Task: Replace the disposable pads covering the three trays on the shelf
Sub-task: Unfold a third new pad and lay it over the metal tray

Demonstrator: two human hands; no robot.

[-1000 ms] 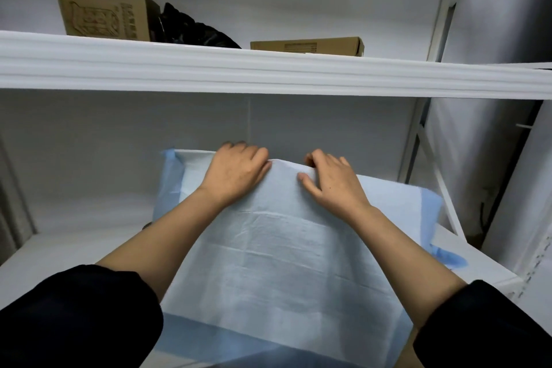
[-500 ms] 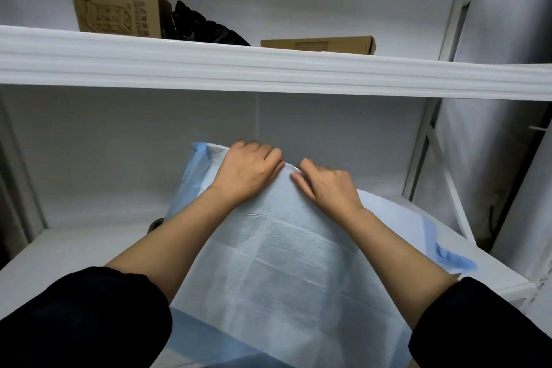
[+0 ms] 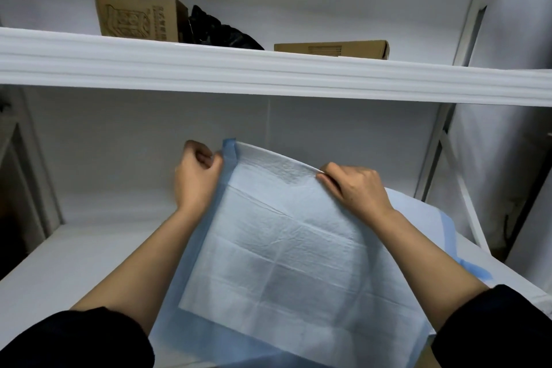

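Blue-bordered, white-quilted disposable pad (image 3: 286, 251) spread across the lower shelf (image 3: 89, 254) of a white shelving unit, its far edge lifted clear of the shelf surface and its near edge hanging toward the viewer. Fold creases cross the white centre panel.

Left hand (image 3: 195, 176): at the pad's far left corner, fingers curled inward, thumb and fingertips closed on the blue border, which stands upright there as a narrow folded strip.

Right hand (image 3: 355, 188): on the far edge, right of centre, thumb and forefinger pinched together on the white layer; the remaining fingers lie bent over the top of the pad. Both forearms reach forward from black sleeves (image 3: 74, 340) at the bottom of the view, one along each side of the pad.

A second pad (image 3: 418, 212) of the same pale blue lies flat on the shelf just right of the held one, partly under it, with a darker blue edge near the shelf's right end. What lies beneath either pad cannot be told.

Upper shelf (image 3: 268, 75): a printed cardboard box (image 3: 137, 13) at left, a black bag (image 3: 218, 30) touching its right side, and a low flat cardboard box (image 3: 331, 49) farther right. A white metal upright (image 3: 442, 140) bounds the unit at right.
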